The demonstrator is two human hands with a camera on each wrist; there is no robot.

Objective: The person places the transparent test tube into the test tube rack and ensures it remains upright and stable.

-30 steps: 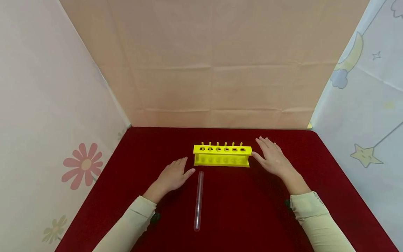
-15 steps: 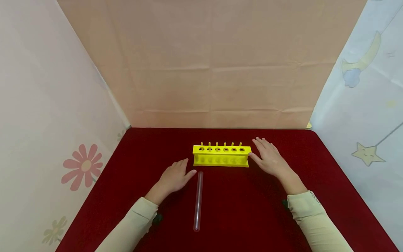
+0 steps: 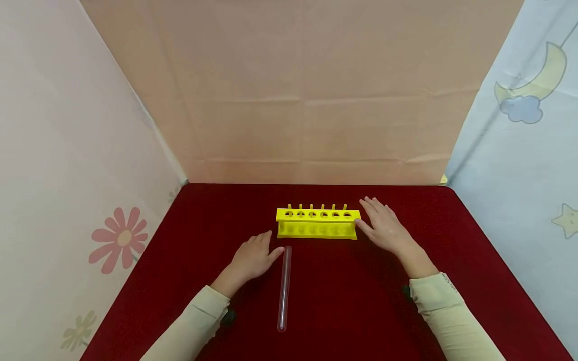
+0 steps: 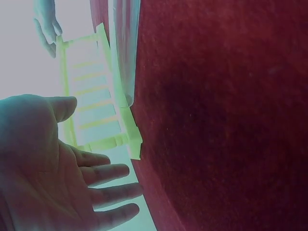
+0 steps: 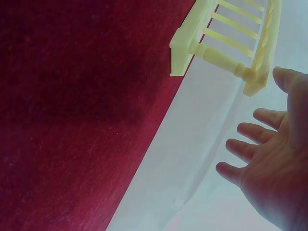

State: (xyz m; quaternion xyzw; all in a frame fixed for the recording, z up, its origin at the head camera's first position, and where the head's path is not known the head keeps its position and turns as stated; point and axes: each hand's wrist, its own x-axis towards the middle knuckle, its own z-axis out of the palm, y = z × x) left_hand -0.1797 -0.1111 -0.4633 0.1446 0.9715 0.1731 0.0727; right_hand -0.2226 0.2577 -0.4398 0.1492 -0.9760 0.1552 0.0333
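Observation:
A yellow test tube rack (image 3: 318, 215) stands upright on the red cloth, with a row of holes in its top and pegs along the back; its holes hold no tubes. In front of it a clear test tube (image 3: 284, 288) lies on the cloth, its rounded end towards me. My left hand (image 3: 251, 256) is spread just left of the tube, thumb tip beside the tube's far end. At the rack's right end is my right hand (image 3: 385, 226), fingers extended and thumb tip right at the corner. In the right wrist view the rack (image 5: 224, 60) lies just beyond the thumb.
Red cloth (image 3: 352, 311) covers the table. A tan sheet (image 3: 298, 100) hangs behind it, with patterned white sheets (image 3: 58, 150) on the left and right sides.
My left hand has shifted slightly right and towards me, bringing its thumb close to the tube. My right hand has edged left to the rack's corner. Rack and tube have stayed put.

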